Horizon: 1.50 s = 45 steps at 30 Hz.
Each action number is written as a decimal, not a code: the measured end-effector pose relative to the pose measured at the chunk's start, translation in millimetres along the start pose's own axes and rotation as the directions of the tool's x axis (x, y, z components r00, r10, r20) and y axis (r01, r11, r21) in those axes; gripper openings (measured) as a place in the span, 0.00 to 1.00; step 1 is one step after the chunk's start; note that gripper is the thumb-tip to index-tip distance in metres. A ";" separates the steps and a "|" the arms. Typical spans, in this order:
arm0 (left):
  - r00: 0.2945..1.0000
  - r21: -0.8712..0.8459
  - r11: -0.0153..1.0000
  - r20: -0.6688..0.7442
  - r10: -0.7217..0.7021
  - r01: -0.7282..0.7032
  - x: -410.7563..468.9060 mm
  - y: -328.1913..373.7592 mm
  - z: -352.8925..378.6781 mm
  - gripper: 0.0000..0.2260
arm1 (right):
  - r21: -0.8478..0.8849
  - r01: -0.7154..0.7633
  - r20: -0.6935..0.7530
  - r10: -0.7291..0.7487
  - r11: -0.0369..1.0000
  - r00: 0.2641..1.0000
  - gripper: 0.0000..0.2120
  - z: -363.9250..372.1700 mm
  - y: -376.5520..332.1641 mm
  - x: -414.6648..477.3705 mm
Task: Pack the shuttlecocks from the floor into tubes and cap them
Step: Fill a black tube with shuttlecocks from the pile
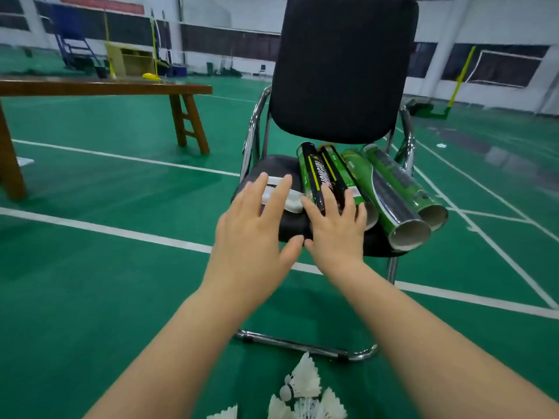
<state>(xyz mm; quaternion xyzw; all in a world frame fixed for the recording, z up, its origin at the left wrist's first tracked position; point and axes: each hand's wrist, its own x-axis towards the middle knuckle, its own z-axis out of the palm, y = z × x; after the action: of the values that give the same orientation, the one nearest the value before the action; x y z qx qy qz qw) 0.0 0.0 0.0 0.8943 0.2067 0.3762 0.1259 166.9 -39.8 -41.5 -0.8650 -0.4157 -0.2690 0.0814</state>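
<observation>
**On the chair seat: tube pick-up, step not yet closed**

At the front edge of the chair [341,71] seat, both hands are out over the supplies. Nothing is gripped.

- Left hand [254,225]: fingers straight and fanned apart, hovering over or resting on the white caps [292,202] lying on the left of the seat. Contact cannot be told from this angle.
- Right hand [335,228]: fingers also spread and uncurled, with the tips lying across the near ends of the two black tubes [314,176]. No wrap around either tube.
- Green tubes [393,189]: side by side to the right of the black pair, leaning against the backrest. Their open mouths face the camera, uncapped and overhanging the seat edge.
- Shuttlecocks [305,385]: a small white cluster on the green floor [106,267] just in front of the chair's base rail, well below the hands and untouched.

Judgement: this is the fetch stage – selecting a tube (and probably a cap) before any loading. No shuttlecock shows in a tube mouth, so the task reads as at or near its start.

Next move calls for the right fingers to curl around one black tube and lift it clear without rolling its neighbours off the seat (the green ones already overhang). The open end must then be found, because the black tubes' near ends are hidden under the hand. After that, bring it down to the cluster, feeding each shuttlecock cork-first.
</observation>
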 end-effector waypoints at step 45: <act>0.781 0.181 0.764 0.045 0.623 -0.620 -126.2 65.7 -114.3 0.42 | 0.887 0.130 -0.110 -0.071 0.443 0.991 0.23 -222.4 -32.2 -218.9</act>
<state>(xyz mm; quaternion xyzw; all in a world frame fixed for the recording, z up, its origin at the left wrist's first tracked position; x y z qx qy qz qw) -144.5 -108.7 24.9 0.9166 -0.0655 0.3838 -0.0914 -57.7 -248.1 26.4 -0.6595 -0.5430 -0.0398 0.5183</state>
